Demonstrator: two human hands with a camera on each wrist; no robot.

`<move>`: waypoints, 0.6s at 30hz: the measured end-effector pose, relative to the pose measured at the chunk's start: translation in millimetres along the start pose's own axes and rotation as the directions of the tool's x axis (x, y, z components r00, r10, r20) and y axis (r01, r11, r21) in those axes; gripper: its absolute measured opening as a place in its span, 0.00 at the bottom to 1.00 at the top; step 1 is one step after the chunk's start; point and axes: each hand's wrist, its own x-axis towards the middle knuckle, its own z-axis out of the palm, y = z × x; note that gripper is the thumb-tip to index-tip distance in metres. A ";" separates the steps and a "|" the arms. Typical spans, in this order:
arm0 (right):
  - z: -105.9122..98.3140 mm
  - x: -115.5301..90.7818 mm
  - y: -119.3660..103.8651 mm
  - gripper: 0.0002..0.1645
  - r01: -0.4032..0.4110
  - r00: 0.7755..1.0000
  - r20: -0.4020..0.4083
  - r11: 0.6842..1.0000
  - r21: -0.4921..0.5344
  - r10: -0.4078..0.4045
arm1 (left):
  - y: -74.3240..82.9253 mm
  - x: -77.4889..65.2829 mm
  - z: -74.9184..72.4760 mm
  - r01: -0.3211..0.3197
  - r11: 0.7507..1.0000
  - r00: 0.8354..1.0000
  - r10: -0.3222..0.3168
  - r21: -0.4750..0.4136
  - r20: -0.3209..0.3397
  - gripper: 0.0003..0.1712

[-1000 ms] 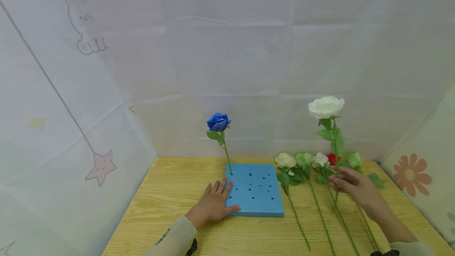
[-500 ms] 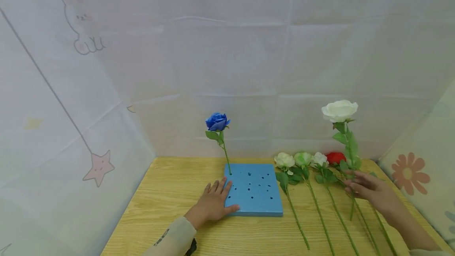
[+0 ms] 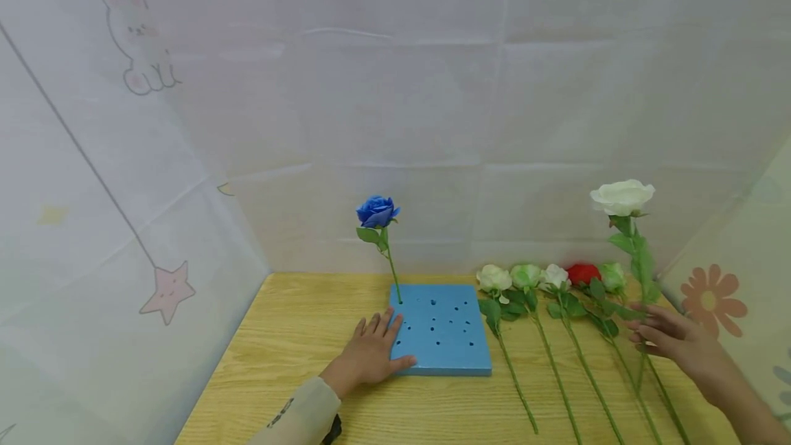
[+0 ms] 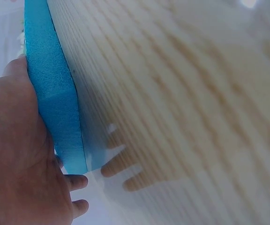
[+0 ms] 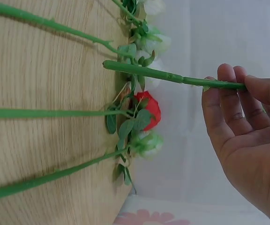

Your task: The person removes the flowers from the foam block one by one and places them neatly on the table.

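My right hand (image 3: pixel 682 342) pinches the green stem of a white rose (image 3: pixel 623 198) between thumb and fingers. The rose stands upright above the table's right side, and its cut stem end (image 5: pixel 121 65) hangs free of the wood in the right wrist view. My left hand (image 3: pixel 371 354) lies with fingers spread on the left edge of a light blue foam block (image 3: pixel 441 359) dotted with holes. In the left wrist view the palm (image 4: pixel 13 145) is against the block's side (image 4: pixel 55 93). A blue rose (image 3: pixel 377 212) stands in the block's back left hole.
Right of the block several roses lie in a row, heads to the back: a cream rose (image 3: pixel 494 279), a pale green rose (image 3: pixel 525 276), a white rose (image 3: pixel 554 276), a red rose (image 3: pixel 583 274) and another green rose (image 3: pixel 612 277). A white cloth (image 3: pixel 395 122) hangs behind the table.
My right hand has moved to the right with the upright white rose, uncovering the red and right-hand green roses. My left hand stays on the block.
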 end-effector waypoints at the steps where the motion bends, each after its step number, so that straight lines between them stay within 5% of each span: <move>1: -1.8 -0.9 1.2 0.26 -0.006 1.000 -0.007 1.000 -0.025 0.006 | -0.1 0.2 0.2 0.000 1.000 1.000 0.000 0.000 -0.001 0.58; 9: -15.9 -10.6 12.6 0.42 -0.116 0.993 -0.040 0.986 -0.124 0.112 | 2.2 -1.9 -4.0 -0.001 1.000 1.000 0.001 -0.004 0.006 0.57; 18: -28.6 -16.2 27.1 0.43 -0.239 0.971 -0.068 0.957 -0.162 0.231 | 2.5 -2.0 -5.2 -0.008 1.000 1.000 0.008 0.006 0.009 0.57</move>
